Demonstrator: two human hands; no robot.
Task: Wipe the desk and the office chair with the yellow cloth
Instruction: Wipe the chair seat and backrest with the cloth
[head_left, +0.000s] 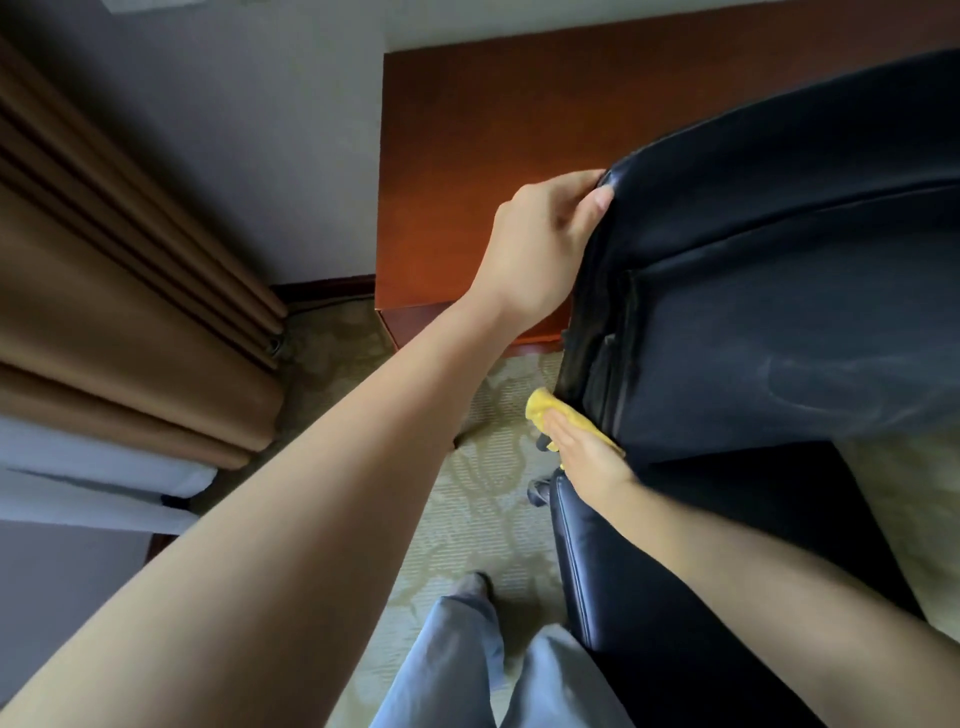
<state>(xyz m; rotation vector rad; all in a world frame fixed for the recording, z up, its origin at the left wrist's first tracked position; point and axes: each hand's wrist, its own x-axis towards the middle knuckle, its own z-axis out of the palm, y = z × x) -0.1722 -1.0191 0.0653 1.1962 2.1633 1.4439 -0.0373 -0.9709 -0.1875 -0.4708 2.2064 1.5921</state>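
Note:
A black leather office chair (779, 312) fills the right side, its backrest tilted toward me and its seat (649, 571) below. My left hand (545, 249) grips the backrest's upper left corner, thumb on the front face. My right hand (587, 457) presses the yellow cloth (540, 408) against the lower left edge of the backrest, near where it meets the seat. Most of the cloth is hidden under that hand. The reddish-brown wooden desk (467, 156) stands behind the chair.
Brown curtains (130, 312) hang at the left against a grey wall. Patterned beige carpet (493, 509) covers the floor. My legs in light blue trousers (467, 665) stand beside the seat. A chair caster (537, 491) shows by the seat's corner.

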